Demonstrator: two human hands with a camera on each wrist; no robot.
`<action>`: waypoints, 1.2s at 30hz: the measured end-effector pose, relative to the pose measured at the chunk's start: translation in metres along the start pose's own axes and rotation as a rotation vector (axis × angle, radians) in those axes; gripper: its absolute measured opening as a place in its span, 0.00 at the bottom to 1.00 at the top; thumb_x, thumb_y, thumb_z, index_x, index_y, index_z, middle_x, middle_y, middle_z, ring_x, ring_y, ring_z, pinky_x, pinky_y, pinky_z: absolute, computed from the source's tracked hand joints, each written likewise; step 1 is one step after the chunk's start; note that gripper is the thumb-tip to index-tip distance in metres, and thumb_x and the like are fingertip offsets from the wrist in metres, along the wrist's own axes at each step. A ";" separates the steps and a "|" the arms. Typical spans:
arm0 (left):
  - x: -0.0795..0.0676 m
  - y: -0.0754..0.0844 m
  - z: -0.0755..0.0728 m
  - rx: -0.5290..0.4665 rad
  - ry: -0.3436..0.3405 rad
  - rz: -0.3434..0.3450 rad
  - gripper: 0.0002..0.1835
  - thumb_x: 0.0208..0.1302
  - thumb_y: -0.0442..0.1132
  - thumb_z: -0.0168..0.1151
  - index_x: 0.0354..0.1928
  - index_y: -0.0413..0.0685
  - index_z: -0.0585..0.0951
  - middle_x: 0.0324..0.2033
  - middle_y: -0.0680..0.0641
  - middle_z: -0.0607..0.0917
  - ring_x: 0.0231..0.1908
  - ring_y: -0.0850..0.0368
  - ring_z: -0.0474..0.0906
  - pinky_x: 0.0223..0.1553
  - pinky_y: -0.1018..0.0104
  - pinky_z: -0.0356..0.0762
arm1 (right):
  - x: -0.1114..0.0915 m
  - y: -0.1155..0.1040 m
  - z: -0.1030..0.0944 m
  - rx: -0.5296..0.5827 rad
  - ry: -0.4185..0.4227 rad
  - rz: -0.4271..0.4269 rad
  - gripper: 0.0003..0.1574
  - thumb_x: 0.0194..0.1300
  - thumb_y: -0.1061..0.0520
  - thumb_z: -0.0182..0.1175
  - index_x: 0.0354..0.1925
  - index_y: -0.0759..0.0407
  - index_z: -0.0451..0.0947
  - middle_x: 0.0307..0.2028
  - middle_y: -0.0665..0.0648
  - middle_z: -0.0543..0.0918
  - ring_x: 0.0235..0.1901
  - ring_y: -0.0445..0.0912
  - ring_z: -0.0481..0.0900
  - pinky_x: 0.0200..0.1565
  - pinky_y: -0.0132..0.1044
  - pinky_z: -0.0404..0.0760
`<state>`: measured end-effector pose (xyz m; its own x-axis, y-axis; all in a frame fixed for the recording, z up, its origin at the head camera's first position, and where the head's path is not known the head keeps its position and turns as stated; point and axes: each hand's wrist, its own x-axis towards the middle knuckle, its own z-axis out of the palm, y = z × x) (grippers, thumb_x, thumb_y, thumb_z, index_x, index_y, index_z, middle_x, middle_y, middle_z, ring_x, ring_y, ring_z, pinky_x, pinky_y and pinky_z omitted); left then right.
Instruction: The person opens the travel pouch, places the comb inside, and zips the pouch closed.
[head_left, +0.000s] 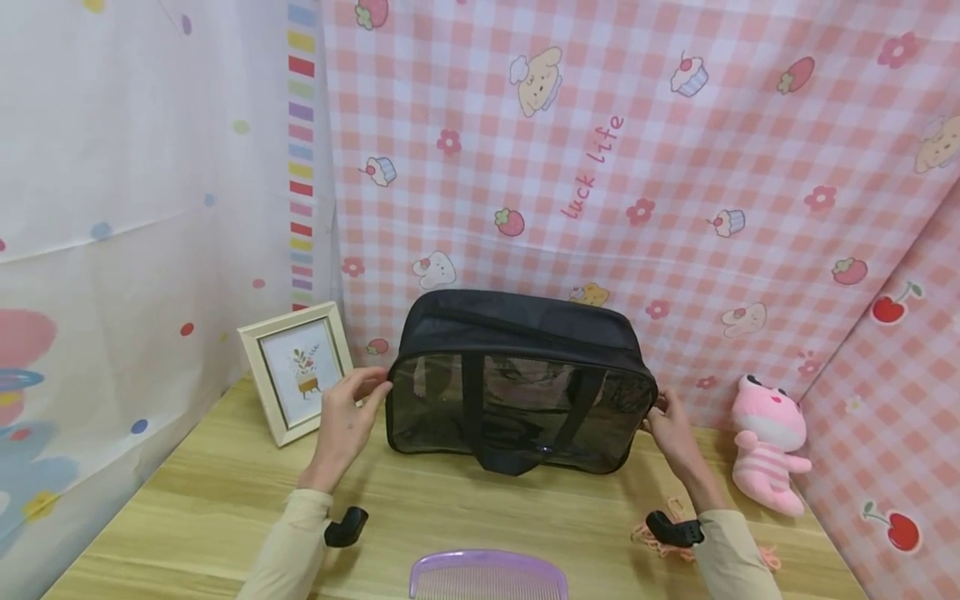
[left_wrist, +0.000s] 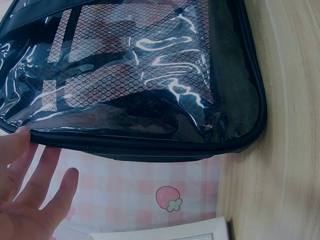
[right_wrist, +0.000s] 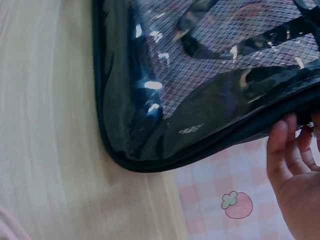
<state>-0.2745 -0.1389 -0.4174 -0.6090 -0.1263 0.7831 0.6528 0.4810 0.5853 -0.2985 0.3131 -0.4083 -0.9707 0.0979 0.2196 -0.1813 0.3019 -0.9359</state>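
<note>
A black zip bag [head_left: 435,408] with see-through panels and dark strap handles stands upright on the table near the back wall. At its left edge, my left hand [head_left: 348,417] pinches the rim; in the left wrist view the thumb lies on the front and the fingers [left_wrist: 42,172] reach behind. My right hand [head_left: 675,425] grips the opposite edge with curled fingers [right_wrist: 277,145], partly cut off in the right wrist view. Mesh fabric shows through the clear panel [right_wrist: 200,75].
A cream picture frame [head_left: 266,392] stands left of the bag. At the right sits a pink plush toy [head_left: 772,450]. A purple comb [head_left: 487,562] lies at the front edge, and a peach-coloured cord [head_left: 648,537] lies under the right forearm. Patterned cloth [head_left: 480,167] hangs behind.
</note>
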 end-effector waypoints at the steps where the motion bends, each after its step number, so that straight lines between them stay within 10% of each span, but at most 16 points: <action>1: 0.000 0.000 0.000 -0.001 -0.002 -0.002 0.10 0.56 0.27 0.67 0.41 0.40 0.83 0.36 0.44 0.86 0.33 0.52 0.84 0.39 0.76 0.77 | 0.001 -0.001 0.000 0.009 0.022 0.005 0.11 0.71 0.70 0.40 0.50 0.74 0.61 0.41 0.61 0.72 0.30 0.33 0.75 0.34 0.29 0.79; 36: 0.001 -0.003 -0.002 -0.050 -0.023 -0.032 0.08 0.58 0.29 0.66 0.41 0.40 0.83 0.36 0.44 0.85 0.34 0.52 0.84 0.33 0.76 0.77 | 0.006 -0.034 -0.025 -0.308 0.066 -0.124 0.18 0.71 0.60 0.50 0.43 0.77 0.77 0.29 0.59 0.83 0.24 0.36 0.79 0.29 0.28 0.79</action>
<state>-0.2757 -0.1419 -0.4180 -0.6396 -0.1200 0.7592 0.6544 0.4331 0.6198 -0.2939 0.3273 -0.3680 -0.9303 0.1004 0.3529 -0.2310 0.5871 -0.7759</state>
